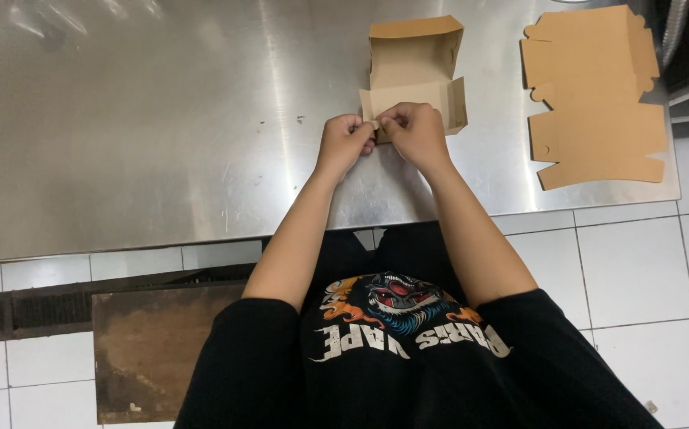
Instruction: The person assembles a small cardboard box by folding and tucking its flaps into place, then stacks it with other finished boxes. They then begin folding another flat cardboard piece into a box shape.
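Half-folded brown cardboard box [414, 75], lying on the steel table [162, 135] directly beyond the hands. Its near wall is partly hidden behind the knuckles, so the flap being worked cannot be made out clearly. The box's long axis runs away from the person, lid raised at the far end; the open tray shows nothing inside. Left hand [346, 141] and right hand [416, 131] are close together, fingertips pinching the box's near edge from either side. Right of the right hand, well apart, lies a stack of flat unfolded blanks [594, 95], its far corner cut off by the frame.
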